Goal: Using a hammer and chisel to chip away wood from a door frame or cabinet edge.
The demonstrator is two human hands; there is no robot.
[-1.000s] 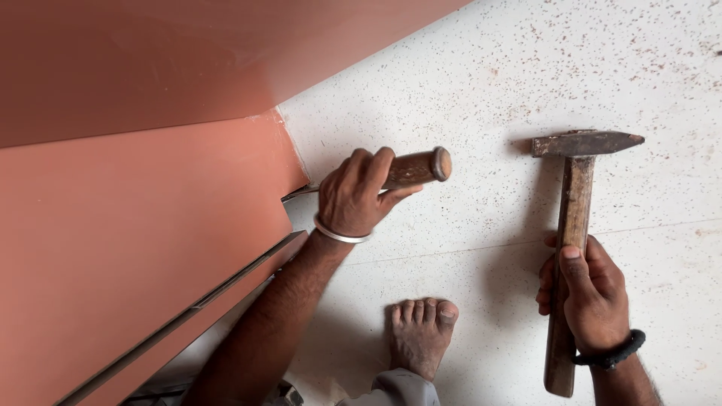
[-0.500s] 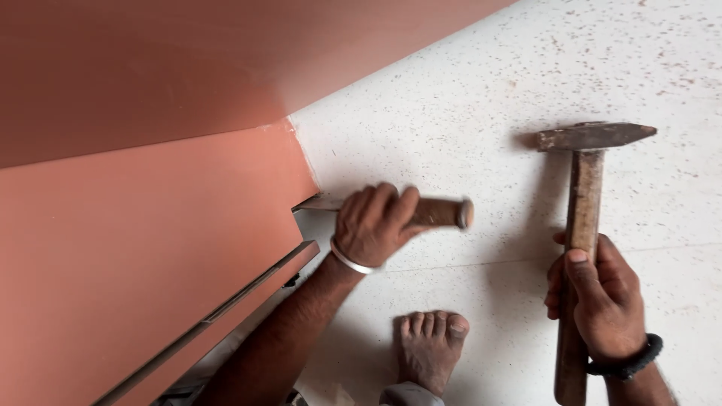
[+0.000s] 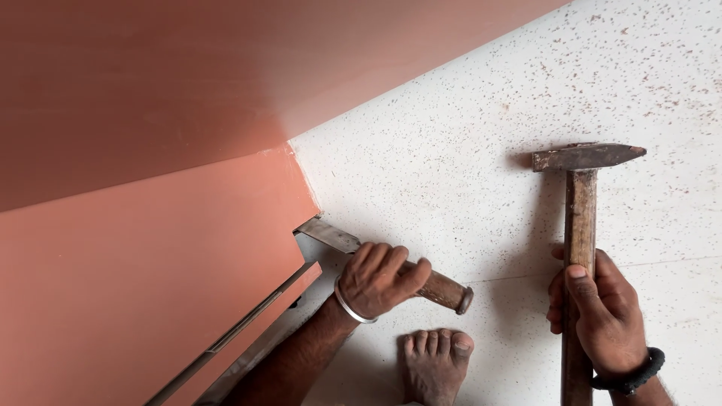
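My left hand is closed around the wooden handle of a chisel. Its flat metal blade lies low on the floor and reaches under the bottom edge of the terracotta wall panel. A metal bangle sits on that wrist. My right hand grips the wooden shaft of a hammer, held upright with its rusty steel head pointing away from me, well to the right of the chisel. A dark band circles the right wrist.
The floor is white speckled terrazzo with a thin joint line on the right. Terracotta walls meet in a corner at the upper left. A metal strip runs along the panel's lower edge. My bare foot rests below the chisel.
My left hand has lowered the chisel and swung its handle down to the right, so the blade now slides under the panel's edge. The hammer has stayed upright on the right.
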